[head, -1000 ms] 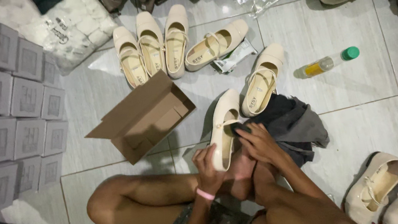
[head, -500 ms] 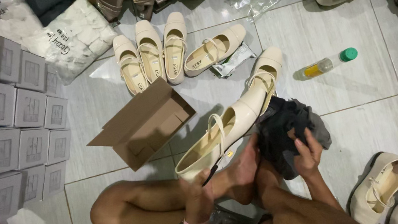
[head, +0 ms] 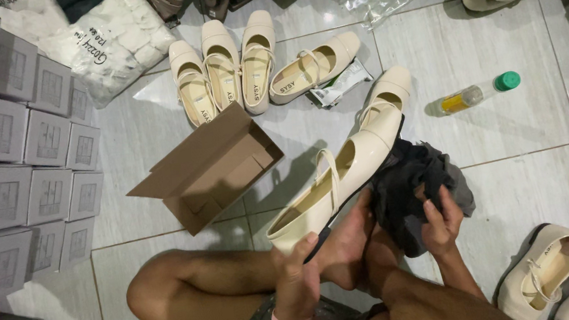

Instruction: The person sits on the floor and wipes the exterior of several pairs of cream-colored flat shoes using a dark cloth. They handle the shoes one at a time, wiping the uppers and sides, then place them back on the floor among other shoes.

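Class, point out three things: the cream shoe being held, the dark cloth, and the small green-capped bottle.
cream shoe (head: pixel 344 174), head view, on its side wall.
dark cloth (head: pixel 407 185), head view, on its bunched middle.
green-capped bottle (head: pixel 468 96), head view, on its yellow body.

This looks like a small shoe stockroom or packing corner, worked from the floor. Pale tiled floor, a person sitting cross-legged right on it. Along the floor's left edge, a stacked wall of identical grey shoeboxes. Cream strap shoes lie in a loose row at the far edge, more pairs at the far right corner and the near right corner. An open brown cardboard box sits mid-floor, and a clear bag of white packing stuffing at the far left.
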